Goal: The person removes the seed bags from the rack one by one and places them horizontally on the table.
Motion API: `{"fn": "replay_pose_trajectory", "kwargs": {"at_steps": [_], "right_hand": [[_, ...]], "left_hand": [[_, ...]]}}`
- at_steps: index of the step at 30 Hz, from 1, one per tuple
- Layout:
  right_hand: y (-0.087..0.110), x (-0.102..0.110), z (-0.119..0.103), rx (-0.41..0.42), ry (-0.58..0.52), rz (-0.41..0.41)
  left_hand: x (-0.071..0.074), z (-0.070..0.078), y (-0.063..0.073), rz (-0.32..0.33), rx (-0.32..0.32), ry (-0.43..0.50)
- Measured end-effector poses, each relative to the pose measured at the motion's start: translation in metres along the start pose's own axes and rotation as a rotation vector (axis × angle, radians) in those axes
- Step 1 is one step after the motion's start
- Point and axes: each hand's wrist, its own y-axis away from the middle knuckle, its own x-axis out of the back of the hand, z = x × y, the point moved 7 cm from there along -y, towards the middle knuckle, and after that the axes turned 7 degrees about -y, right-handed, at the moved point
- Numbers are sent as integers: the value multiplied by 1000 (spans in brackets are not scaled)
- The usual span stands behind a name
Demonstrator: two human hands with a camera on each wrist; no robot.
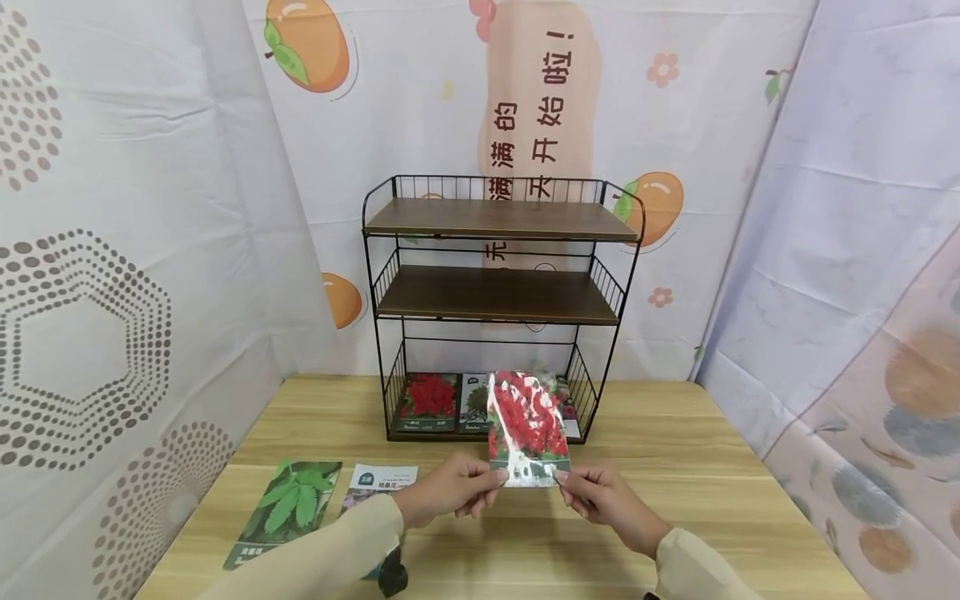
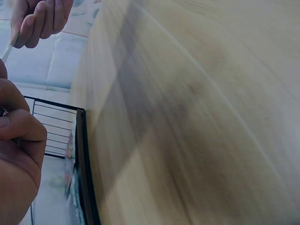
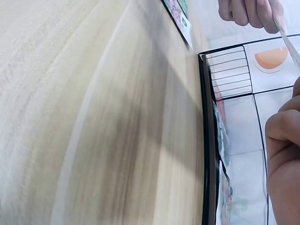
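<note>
A glossy seed packet printed with red flowers is held up in front of the shelf's bottom tier, its face catching the light. My left hand pinches its lower left corner between thumb and curled fingers. At the lower right corner, my right hand grips it the same way. In the left wrist view the left hand shows at the left edge, with the packet seen nearly edge-on. Behind the held packet, on the bottom tier, lie a red-flower packet and a white-topped packet; others there are partly hidden.
A black wire rack with brown shelves stands at the back of the wooden table. To the left lie a green-leaf packet and a white-and-purple packet, the latter partly under my left arm. Patterned cloth hangs around the table.
</note>
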Motion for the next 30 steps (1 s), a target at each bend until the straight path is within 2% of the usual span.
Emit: {"fn": "replay_pose_trajectory", "kwargs": {"at_steps": [7, 16, 30], "right_hand": [[-3, -10, 13, -47, 1, -46], [-9, -26, 26, -77, -17, -93], [-13, -48, 42, -84, -9, -174]], "left_hand": [[-2, -16, 12, -4, 47, 32], [-1, -33, 23, 10, 50, 44], [-5, -48, 45, -5, 95, 27]]}}
